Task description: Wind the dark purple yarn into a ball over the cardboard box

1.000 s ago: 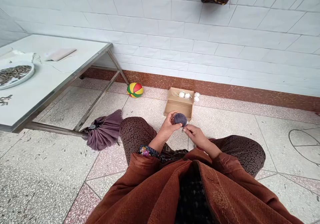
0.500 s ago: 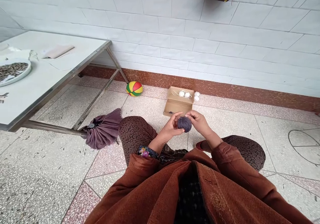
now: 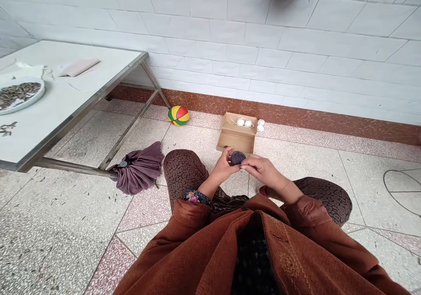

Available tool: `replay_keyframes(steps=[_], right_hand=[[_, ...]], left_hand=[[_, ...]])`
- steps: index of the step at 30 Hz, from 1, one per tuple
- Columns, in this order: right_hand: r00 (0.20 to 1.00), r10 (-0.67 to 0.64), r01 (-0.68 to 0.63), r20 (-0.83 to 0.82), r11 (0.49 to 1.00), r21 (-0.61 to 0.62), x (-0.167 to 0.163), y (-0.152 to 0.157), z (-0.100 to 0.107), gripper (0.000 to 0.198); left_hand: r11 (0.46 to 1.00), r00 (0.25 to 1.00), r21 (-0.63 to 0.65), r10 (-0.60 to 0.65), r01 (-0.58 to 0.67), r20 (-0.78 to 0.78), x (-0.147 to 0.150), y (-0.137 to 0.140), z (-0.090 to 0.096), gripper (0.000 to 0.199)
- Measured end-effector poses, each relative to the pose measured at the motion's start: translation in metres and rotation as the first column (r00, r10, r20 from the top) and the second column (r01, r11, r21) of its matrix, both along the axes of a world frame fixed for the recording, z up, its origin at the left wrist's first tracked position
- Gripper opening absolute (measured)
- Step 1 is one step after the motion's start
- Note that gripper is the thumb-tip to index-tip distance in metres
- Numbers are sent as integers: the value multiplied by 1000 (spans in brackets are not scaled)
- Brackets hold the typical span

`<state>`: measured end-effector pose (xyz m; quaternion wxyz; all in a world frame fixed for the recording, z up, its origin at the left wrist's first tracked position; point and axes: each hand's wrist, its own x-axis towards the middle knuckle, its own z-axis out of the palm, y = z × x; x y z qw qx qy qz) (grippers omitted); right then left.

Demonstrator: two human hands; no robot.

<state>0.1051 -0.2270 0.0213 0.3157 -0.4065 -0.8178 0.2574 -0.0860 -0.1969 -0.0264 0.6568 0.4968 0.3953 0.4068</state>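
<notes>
A dark purple ball of yarn [image 3: 237, 158] rests in my left hand [image 3: 222, 168], whose thumb and fingers curve round it. At its right side is my right hand [image 3: 261, 170], thumb and forefinger pinched together near the ball; a strand between them is too fine to make out. Beyond the hands an open cardboard box [image 3: 236, 140] lies on the floor, with white balls of yarn [image 3: 244, 122] in its raised lid. Another pair of white balls [image 3: 260, 125] sits just right of the box.
A white table [image 3: 98, 75] with a metal frame stands at left, bearing a plate of sunflower seeds [image 3: 41, 94]. Under its corner lie a striped ball [image 3: 178, 115] and a folded purple umbrella [image 3: 140, 168]. A tiled wall [image 3: 204, 31] rises ahead. A wire ring [image 3: 394, 193] lies at right.
My right hand has moved from the top of the yarn ball down to its right side. The ball has shifted slightly left and up in my left hand.
</notes>
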Motion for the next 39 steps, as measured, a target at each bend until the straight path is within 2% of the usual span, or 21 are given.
replay_keyframes(steps=[3, 6, 8, 10, 12, 14, 16, 18, 21, 24, 27, 30, 32, 34, 37, 39], right_hand=[[993, -86, 86, -85, 996, -2, 6, 23, 4, 26], [965, -213, 207, -153, 977, -54, 7, 32, -16, 28], [949, -279, 265, -147, 958, -113, 5, 27, -37, 31], [946, -301, 283, -122, 948, -145, 1, 15, -57, 34], [961, -262, 249, -83, 957, -146, -3, 0, -70, 35], [989, -145, 141, -21, 980, -140, -6, -15, -73, 34], [999, -24, 28, 32, 992, -127, -7, -24, -63, 32], [999, 29, -25, 46, 994, -103, -6, -27, -45, 29], [1000, -5, 4, -8, 999, -51, 0, -18, -16, 25], [997, -65, 64, -47, 998, -24, 6, 3, -3, 26], [984, -137, 131, -110, 990, -60, 10, 23, -12, 27], [941, -287, 263, -180, 954, -145, 11, 29, -38, 27], [910, -377, 337, -171, 915, -224, 9, 22, -56, 29], [909, -403, 361, -109, 889, -283, 6, 10, -72, 29], [940, -340, 326, 8, 896, -300, 0, -10, -80, 29], [970, -241, 242, 41, 921, -307, -5, -19, -74, 28]], left_hand=[[988, 987, 28, -152, 151, 47, -3, -4, 6, 88], [968, 953, 32, -252, 250, 171, -6, -8, 12, 89], [974, 937, 22, -222, 224, 271, -7, -9, 14, 87], [990, 928, -3, -131, 141, 350, -5, -8, 13, 81], [998, 929, -38, -25, 42, 370, -3, -5, 9, 73], [997, 950, -60, 62, -46, 306, -2, -1, 4, 68], [993, 977, -51, 115, -107, 181, -1, 2, -2, 69], [993, 992, -27, 114, -113, 61, -1, 4, -7, 73], [999, 999, 8, 39, -38, -29, 0, 5, -9, 82], [995, 995, 40, -89, 91, -54, 0, 2, -5, 90], [961, 962, 55, -273, 271, 18, 0, -1, 2, 94], [923, 909, 33, -384, 384, 159, -2, -3, 6, 96], [933, 904, 8, -350, 359, 245, -3, -1, 5, 94], [960, 922, -26, -260, 278, 287, -2, 3, 0, 90], [989, 964, -92, -89, 115, 251, 1, 10, -10, 81], [993, 983, -118, 9, 13, 182, 4, 15, -17, 76]])
